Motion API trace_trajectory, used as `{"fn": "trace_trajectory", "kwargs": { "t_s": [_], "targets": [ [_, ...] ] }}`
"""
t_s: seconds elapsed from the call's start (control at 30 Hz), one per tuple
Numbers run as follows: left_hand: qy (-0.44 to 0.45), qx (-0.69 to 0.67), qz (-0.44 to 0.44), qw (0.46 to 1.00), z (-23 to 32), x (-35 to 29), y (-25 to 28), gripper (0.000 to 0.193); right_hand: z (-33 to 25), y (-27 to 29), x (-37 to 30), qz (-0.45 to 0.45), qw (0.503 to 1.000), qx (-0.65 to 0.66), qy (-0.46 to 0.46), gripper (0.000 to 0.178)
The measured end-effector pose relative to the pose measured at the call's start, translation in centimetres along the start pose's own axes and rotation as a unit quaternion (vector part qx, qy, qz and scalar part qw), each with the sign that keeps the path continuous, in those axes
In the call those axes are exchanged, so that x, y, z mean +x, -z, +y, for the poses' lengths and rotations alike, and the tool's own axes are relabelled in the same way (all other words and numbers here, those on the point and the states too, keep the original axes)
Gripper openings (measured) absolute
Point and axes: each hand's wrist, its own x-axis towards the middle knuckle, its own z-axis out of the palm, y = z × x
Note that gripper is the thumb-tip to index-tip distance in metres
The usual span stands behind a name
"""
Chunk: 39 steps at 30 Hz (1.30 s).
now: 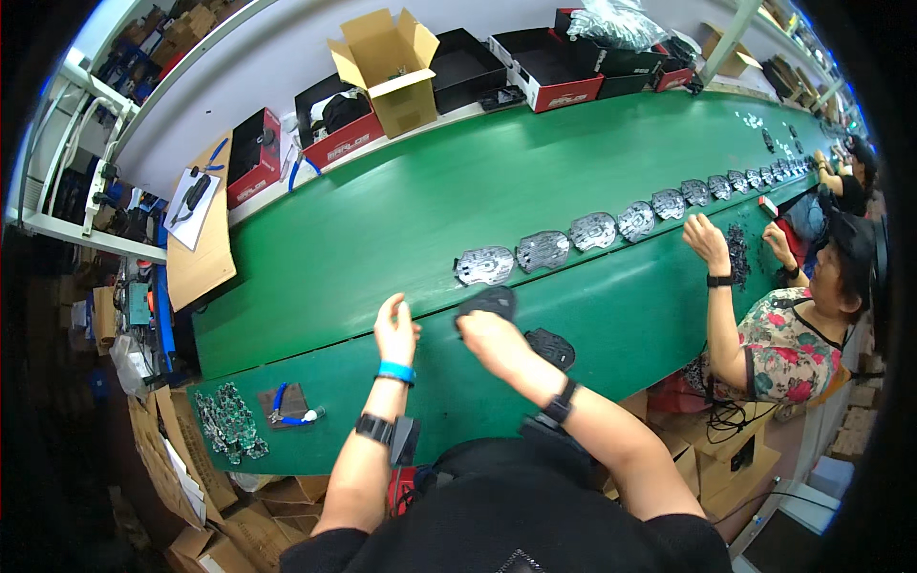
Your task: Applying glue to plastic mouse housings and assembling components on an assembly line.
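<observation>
My right hand (pixel 490 336) is closed on the edge of a black rounded plastic shell (pixel 489 303), just above the seam between the two green surfaces. Beside my right forearm lies another black rounded shell (pixel 551 350). To the left my left hand (pixel 395 330) is raised over the table with its thumb apart from the fingers and nothing visible in it. Nearest in front of the hands is a rounded shell with a silvery-grey face (pixel 484 265), first in a long row of similar shells reaching to the far right.
At the left lie a heap of small green circuit boards (pixel 229 423) and blue-handled pliers (pixel 280 401). A co-worker (pixel 798 334) sits at the right, hands over small black parts (pixel 737 256). Cardboard (pixel 387 72) and red-black boxes (pixel 339 134) line the back edge.
</observation>
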Motion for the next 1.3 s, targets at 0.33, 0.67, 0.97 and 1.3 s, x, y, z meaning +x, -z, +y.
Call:
{"fn": "trace_trajectory", "kwargs": {
  "t_s": [0.33,0.67,0.97,1.3],
  "targets": [
    [0.113,0.004,0.101,0.988,-5.4,-7.4,15.1,0.016,-3.0,-10.3,11.2,0.043,0.996,-0.070,0.038,0.009],
    [0.122,0.033,-0.094,0.988,-4.2,-6.0,8.4,0.015,-2.0,-5.3,-2.3,-0.069,0.996,0.057,-0.021,0.010],
    [-0.163,0.288,-0.318,0.888,-2.0,-7.8,-8.4,0.048,4.2,1.5,-17.8,-0.089,0.936,0.104,-0.324,0.011],
    [-0.186,0.256,-0.245,0.916,-2.7,-6.6,-8.5,0.025,8.7,6.3,-21.1,0.138,0.885,0.150,-0.420,0.013]
  ]
}}
